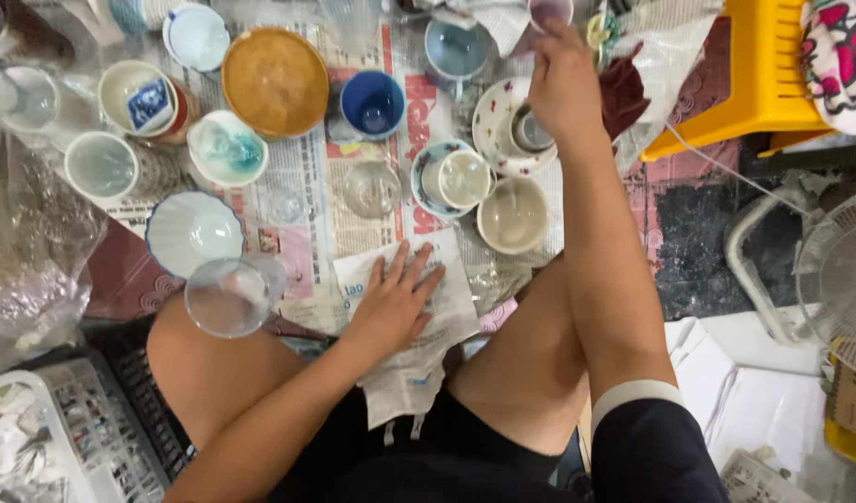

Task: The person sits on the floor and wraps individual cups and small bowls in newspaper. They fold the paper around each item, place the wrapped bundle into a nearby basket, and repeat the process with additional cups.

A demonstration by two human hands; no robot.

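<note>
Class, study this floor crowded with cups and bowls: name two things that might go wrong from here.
1. The right hand reaches over the saucer with a cup toward a small cup; the forearm might knock crockery below.
2. The clear glass sits beside the knee, so a leg shift may tip it.
The left hand only presses a newspaper sheet.

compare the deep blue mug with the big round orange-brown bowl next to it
The deep blue mug is smaller and narrower than the big round orange-brown bowl. The mug is glossy blue inside with a pale bottom; the bowl is a mottled, matt orange-brown with a light rim. Both stand upright, open and unwrapped, on the newspaper.
</note>
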